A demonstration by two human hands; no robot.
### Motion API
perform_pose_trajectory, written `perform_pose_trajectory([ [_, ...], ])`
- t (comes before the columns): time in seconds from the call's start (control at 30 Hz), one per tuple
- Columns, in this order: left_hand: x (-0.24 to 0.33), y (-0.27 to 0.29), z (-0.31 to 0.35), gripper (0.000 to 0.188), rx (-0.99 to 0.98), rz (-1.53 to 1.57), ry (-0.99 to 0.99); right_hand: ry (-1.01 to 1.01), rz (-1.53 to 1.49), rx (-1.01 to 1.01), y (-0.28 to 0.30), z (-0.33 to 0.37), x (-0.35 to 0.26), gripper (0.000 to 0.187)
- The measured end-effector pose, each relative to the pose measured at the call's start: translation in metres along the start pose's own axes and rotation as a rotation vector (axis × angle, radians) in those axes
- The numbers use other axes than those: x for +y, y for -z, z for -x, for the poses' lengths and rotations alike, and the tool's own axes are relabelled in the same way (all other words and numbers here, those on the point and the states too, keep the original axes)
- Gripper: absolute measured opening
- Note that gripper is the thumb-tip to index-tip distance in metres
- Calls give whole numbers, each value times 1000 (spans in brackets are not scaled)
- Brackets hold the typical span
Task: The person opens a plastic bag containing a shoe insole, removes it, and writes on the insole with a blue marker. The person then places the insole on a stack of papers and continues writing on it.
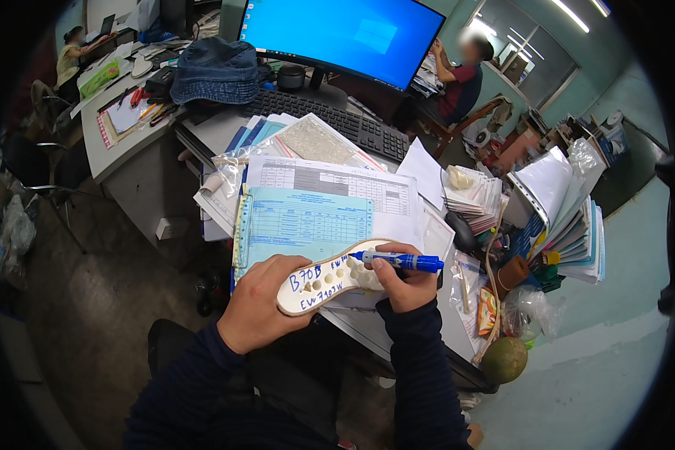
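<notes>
A white shoe sole (325, 287) with a row of round holes and blue handwriting lies tilted over the desk's near edge. My left hand (266, 300) grips its left end, thumb below and fingers behind. In my right hand (409, 285) is a blue marker (405, 260), held like a pen. Its tip touches or nearly touches the sole's upper face, by the end of the upper line of writing. The right fingers also rest against the sole's right end and hide part of it. Beyond the sole lies a light blue printed form (311, 221) on a stack of papers.
Behind the papers are a black keyboard (367, 133), a lit monitor (341, 34) and a denim hat (216, 71). To the right stand a black mouse (461, 231), stacked folders (577, 240) and a round green fruit (505, 360). Two people sit at desks farther back.
</notes>
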State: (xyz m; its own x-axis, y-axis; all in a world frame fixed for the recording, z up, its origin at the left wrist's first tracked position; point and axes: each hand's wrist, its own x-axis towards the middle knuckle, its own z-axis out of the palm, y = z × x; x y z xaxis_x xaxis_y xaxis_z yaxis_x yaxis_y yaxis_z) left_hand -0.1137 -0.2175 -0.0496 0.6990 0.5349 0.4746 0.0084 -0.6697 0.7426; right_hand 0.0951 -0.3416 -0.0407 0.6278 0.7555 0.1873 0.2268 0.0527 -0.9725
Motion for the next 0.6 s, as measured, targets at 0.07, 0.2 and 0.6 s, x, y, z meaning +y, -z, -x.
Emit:
perform_pose_trajectory([
  [0.07,0,0,0,55,-7,9,5,-2,6,-1,0,0,0,26],
  [0.2,-1,1,0,55,-5,1,-3,-8,31,14,0,0,1,26],
  [0.6,-1,0,0,55,-11,11,7,10,-22,93,-3,-2,-2,25],
])
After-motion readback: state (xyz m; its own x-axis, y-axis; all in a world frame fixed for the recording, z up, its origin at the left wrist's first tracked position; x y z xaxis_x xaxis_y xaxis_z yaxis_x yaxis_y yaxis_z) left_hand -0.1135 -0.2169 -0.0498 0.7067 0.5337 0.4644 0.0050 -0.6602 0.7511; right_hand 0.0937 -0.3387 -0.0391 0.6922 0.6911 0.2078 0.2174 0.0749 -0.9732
